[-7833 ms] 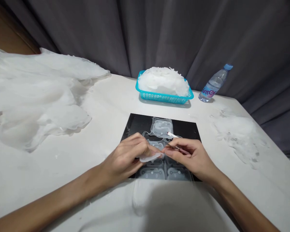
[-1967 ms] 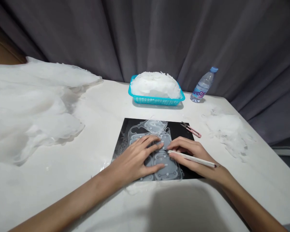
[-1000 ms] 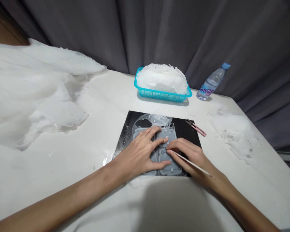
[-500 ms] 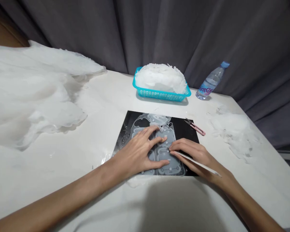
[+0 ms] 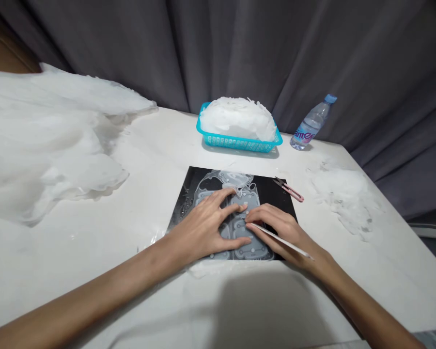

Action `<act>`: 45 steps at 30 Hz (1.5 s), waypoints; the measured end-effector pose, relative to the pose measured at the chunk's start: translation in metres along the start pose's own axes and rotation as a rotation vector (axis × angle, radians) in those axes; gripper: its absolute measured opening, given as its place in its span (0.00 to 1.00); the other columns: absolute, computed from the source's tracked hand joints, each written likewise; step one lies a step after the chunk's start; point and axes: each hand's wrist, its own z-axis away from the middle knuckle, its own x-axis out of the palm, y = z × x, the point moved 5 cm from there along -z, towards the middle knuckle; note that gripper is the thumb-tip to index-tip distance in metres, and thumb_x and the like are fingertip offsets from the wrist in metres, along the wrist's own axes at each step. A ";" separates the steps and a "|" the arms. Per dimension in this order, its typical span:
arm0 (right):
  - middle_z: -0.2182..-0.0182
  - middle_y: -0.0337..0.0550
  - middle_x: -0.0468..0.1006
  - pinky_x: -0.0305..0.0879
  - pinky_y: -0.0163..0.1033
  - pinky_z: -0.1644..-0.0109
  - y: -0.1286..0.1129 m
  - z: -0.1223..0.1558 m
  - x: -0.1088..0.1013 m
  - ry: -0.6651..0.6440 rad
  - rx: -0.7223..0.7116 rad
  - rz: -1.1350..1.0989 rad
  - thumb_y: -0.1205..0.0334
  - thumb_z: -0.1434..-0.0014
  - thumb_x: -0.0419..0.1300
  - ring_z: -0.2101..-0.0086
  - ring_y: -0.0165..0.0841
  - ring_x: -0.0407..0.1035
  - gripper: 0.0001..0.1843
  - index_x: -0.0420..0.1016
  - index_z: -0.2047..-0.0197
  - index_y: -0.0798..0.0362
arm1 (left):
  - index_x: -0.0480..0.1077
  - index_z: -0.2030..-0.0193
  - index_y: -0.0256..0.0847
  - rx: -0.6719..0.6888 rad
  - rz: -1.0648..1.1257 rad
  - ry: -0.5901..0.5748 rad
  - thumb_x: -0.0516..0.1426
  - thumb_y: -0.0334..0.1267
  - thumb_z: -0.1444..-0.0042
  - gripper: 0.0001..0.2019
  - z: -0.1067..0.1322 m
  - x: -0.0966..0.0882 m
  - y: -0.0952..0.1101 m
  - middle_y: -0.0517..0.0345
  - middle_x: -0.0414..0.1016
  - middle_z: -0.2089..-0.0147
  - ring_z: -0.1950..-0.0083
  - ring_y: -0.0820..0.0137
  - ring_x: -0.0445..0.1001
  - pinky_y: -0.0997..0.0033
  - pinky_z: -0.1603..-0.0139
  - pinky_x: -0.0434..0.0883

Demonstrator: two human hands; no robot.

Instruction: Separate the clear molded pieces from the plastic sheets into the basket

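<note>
A translucent moulded sheet with rounded panels lies on a black mat in front of me. My left hand rests flat on it, fingers spread, pressing it down. My right hand pinches a thin white stick, its tip touching the sheet just beside my left fingertips.
Small pink snips lie at the mat's far right corner. A turquoise basket heaped with white pieces stands behind, a water bottle to its right. White scraps lie on the right, a big heap of white sheets on the left.
Earlier I held a small piece and the snips above the mat; the snips now lie on the table, and my right hand holds the stick while the left presses the sheet.
</note>
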 end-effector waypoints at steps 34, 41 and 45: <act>0.55 0.46 0.80 0.71 0.43 0.47 0.012 0.003 -0.020 -0.120 0.043 -0.006 0.62 0.25 0.55 0.53 0.37 0.75 0.08 0.76 0.51 0.50 | 0.73 0.35 0.45 -0.105 0.018 -0.130 0.63 0.68 0.45 0.39 -0.003 -0.001 -0.002 0.39 0.57 0.23 0.26 0.43 0.62 0.40 0.29 0.65; 0.54 0.45 0.81 0.71 0.42 0.45 0.010 0.004 -0.018 -0.077 0.052 -0.095 0.61 0.26 0.57 0.51 0.37 0.75 0.07 0.77 0.49 0.48 | 0.72 0.33 0.45 -0.118 0.022 -0.152 0.63 0.68 0.45 0.40 -0.003 -0.002 0.000 0.40 0.55 0.22 0.24 0.44 0.60 0.41 0.27 0.63; 0.54 0.45 0.80 0.71 0.42 0.45 0.012 0.003 -0.015 -0.046 0.025 -0.074 0.62 0.26 0.57 0.52 0.36 0.75 0.07 0.76 0.50 0.48 | 0.71 0.32 0.46 -0.125 0.023 -0.156 0.62 0.68 0.44 0.40 -0.003 -0.002 -0.001 0.42 0.55 0.22 0.24 0.44 0.59 0.41 0.27 0.63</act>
